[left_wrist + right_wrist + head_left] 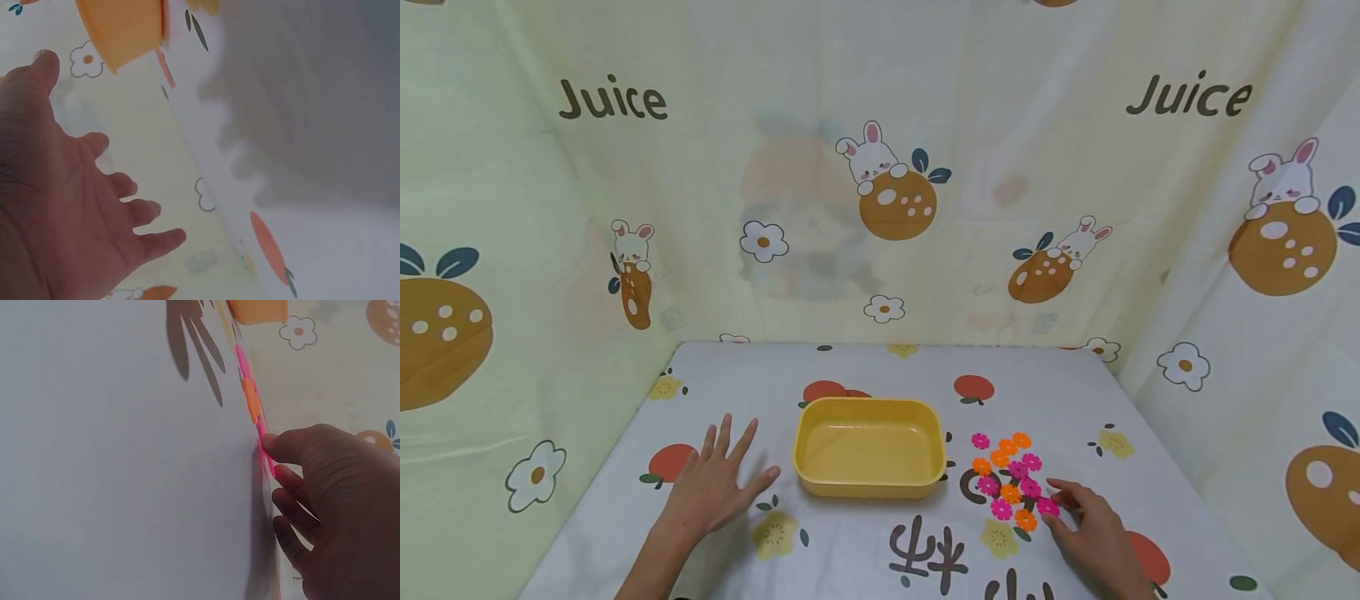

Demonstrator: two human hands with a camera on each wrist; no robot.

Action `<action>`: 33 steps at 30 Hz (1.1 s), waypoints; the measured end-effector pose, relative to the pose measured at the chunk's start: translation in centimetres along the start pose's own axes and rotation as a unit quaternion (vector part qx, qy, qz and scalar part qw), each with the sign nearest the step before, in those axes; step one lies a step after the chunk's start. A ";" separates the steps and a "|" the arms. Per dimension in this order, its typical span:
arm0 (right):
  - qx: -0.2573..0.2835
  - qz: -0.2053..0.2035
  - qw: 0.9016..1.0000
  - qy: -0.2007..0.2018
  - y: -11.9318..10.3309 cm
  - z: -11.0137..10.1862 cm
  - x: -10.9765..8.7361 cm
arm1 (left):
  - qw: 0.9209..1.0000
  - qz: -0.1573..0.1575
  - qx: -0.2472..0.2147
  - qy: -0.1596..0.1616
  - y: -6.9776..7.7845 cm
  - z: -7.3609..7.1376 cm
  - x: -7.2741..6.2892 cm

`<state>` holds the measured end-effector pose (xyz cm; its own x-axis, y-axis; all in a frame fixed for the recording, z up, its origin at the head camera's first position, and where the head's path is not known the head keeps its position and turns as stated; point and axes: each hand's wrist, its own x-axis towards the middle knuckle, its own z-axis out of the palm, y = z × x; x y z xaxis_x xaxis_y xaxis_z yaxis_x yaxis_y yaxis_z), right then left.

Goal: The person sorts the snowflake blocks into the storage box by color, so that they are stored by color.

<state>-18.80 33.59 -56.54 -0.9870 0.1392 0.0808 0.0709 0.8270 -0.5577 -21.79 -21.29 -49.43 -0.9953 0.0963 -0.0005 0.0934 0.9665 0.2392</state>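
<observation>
Spread wide, my left hand (711, 487) hovers over the table left of a yellow rectangular basin (868, 490); it holds nothing. In the left wrist view its palm (75, 206) shows with the fingers apart, below a corner of the basin (128, 31). To the basin's right lies a loose cluster of flat flower pieces, orange (1011, 494) and pink (1002, 509). At the cluster's right edge, my right hand (1097, 533) has its thumb and index finger around a pink flower piece (1048, 507). The right wrist view shows the thumb tip against that pink flower piece (270, 464).
A white tablecloth (835, 550) printed with fruit, flowers and characters covers the table. Cream curtains (700, 175) with rabbit and orange prints enclose the back and both sides. The left hand's shadow (300, 125) falls on the cloth.
</observation>
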 end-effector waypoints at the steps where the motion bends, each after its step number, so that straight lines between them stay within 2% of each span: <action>1: 0.000 0.000 1.000 0.001 -0.1 -0.1 0.0 | 1.000 0.000 -0.001 0.000 0.0 0.0 0.0; 8: -0.005 -0.002 1.000 0.006 -1.0 -0.8 0.0 | 1.000 0.005 -0.004 0.003 -0.1 -0.1 -0.1; 17: -0.010 -0.045 0.997 0.057 -1.4 -1.8 0.2 | 1.000 0.003 -0.002 0.002 -0.1 -0.1 -0.3; 26: -0.011 -0.112 0.987 0.114 -1.8 -2.8 0.5 | 1.000 0.005 -0.003 0.003 -0.3 -0.1 -0.3; 33: -0.009 -0.118 0.986 0.120 -2.9 -3.5 0.7 | 1.000 0.005 -0.004 0.002 -0.4 0.3 0.0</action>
<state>-19.22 33.21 -52.04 -0.9135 0.0650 0.4016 -0.1520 0.8611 -0.4852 -21.84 -21.58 -49.77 -0.9945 0.1043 0.0063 0.1026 0.9634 0.2475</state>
